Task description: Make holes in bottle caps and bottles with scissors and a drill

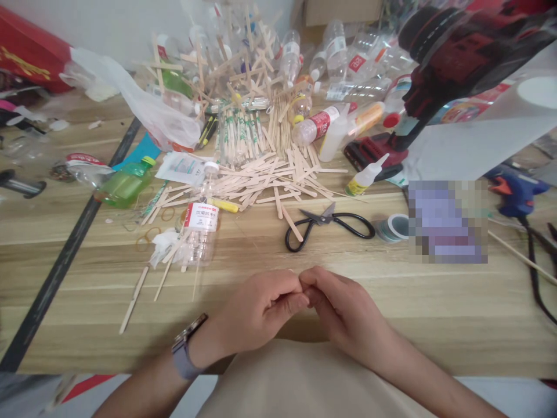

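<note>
At the table's front edge, my left hand (265, 307) and my right hand (343, 305) meet at the fingertips. Both have their fingers curled into a pinch; anything between them is hidden or too small to make out. A watch with a grey band (187, 348) is on my left wrist. Just beyond my hands lie black-handled scissors (322, 218), blades parted, with a wooden stick (291, 223) over one handle loop. To the left a clear labelled bottle (201, 217) touches several sticks.
Behind are a pile of wooden sticks (261, 180), plastic bottles (337, 52) and a small glue bottle (366, 175). A red and black power tool (448, 64), a wire spool (394, 227) and a blue glue gun (516, 188) are at right. A green bottle (128, 183) lies left.
</note>
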`<control>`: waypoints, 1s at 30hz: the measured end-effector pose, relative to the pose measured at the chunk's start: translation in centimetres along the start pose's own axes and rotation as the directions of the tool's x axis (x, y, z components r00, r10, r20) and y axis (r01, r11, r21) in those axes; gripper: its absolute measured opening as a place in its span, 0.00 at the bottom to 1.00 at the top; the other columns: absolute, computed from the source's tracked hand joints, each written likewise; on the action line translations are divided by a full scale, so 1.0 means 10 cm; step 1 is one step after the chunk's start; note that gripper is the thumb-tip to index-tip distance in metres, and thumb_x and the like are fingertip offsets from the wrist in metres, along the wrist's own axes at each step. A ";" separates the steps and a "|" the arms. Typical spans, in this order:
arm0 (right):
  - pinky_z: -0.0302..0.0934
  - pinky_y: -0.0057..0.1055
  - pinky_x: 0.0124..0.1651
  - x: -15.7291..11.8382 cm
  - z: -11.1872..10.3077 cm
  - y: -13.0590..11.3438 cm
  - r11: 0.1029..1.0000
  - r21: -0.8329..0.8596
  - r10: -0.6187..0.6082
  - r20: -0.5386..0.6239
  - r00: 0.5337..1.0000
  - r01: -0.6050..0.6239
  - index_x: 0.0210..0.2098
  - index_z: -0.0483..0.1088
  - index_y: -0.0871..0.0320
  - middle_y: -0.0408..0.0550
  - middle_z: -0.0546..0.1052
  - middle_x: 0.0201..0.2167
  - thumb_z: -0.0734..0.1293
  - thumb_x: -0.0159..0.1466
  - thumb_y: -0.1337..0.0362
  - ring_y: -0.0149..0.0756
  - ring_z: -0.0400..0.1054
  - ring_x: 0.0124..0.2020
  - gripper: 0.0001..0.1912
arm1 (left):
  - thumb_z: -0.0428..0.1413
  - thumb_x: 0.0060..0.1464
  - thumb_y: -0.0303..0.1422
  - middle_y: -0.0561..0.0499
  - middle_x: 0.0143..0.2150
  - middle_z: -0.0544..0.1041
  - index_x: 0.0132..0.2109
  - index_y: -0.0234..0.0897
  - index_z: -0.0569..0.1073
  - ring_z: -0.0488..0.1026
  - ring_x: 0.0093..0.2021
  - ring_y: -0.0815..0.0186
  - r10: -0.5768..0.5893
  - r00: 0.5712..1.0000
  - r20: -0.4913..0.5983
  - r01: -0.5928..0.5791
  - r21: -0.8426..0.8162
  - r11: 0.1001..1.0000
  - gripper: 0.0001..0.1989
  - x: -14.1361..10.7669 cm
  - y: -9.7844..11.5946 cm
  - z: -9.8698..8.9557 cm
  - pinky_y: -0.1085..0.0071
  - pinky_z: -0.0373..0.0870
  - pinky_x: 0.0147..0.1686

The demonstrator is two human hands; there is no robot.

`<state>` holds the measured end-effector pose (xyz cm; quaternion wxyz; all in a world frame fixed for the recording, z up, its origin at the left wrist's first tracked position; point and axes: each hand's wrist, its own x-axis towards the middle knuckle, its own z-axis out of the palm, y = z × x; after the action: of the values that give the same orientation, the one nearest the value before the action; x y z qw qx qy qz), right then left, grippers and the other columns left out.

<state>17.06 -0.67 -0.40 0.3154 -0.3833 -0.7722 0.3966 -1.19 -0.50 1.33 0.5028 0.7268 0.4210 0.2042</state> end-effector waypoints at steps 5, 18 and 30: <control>0.55 0.24 0.27 -0.01 0.00 0.00 1.000 -0.024 0.008 -0.006 1.000 -0.008 0.32 0.59 0.54 0.39 0.68 0.24 0.55 0.64 0.77 0.30 0.62 0.24 0.12 | 0.46 0.66 0.37 0.57 0.27 0.65 0.28 0.38 0.62 0.62 0.29 0.70 -0.020 1.000 0.001 0.020 0.002 1.000 0.17 -0.02 0.00 0.04 0.72 0.56 0.30; 0.55 0.24 0.27 -0.02 0.00 -0.01 0.996 -0.084 -0.008 -0.018 1.000 0.007 0.32 0.58 0.53 0.40 0.68 0.23 0.53 0.62 0.78 0.32 0.63 0.24 0.13 | 0.47 0.66 0.35 0.57 0.27 0.65 0.28 0.38 0.61 0.61 0.29 0.71 -0.024 1.000 0.002 0.024 -0.003 1.000 0.16 0.00 0.04 0.04 0.73 0.55 0.29; 0.56 0.23 0.28 -0.04 0.02 0.05 0.999 -0.053 0.003 -0.041 0.999 -0.005 0.33 0.61 0.54 0.39 0.69 0.25 0.54 0.63 0.78 0.29 0.63 0.25 0.13 | 0.48 0.66 0.35 0.57 0.27 0.65 0.29 0.37 0.62 0.61 0.29 0.71 -0.027 0.999 -0.019 0.027 -0.022 0.999 0.15 0.01 0.00 0.06 0.73 0.54 0.29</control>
<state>17.27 -0.90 -0.95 0.3201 -0.4012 -0.7749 0.3689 -0.67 -0.74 1.03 0.5094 0.7135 0.4334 0.2089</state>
